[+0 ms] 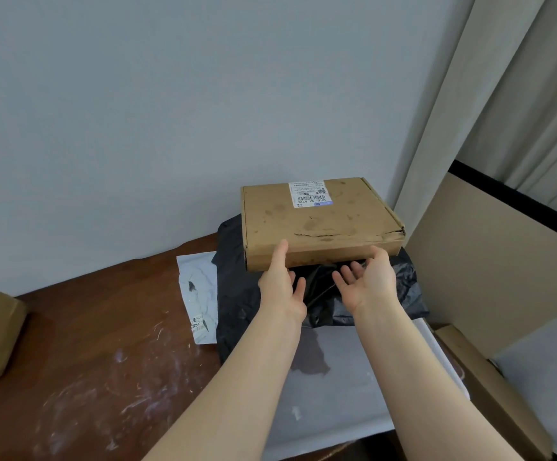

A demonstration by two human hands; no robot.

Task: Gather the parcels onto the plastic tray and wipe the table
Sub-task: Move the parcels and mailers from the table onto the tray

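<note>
Head view: smooth pale plastic tray (353, 394) lies on the scuffed brown table (104, 344). Left hand (282, 287), fingers loose, sets its thumb against a flat cardboard box (320, 224); right hand (367, 284), palm up and relaxed, touches its lower edge. Box sits on a crinkled black bag (243, 301) on the tray.

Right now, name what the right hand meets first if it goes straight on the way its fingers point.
The right hand would likely meet the black bag just under the cardboard box; depth is unclear.
</note>
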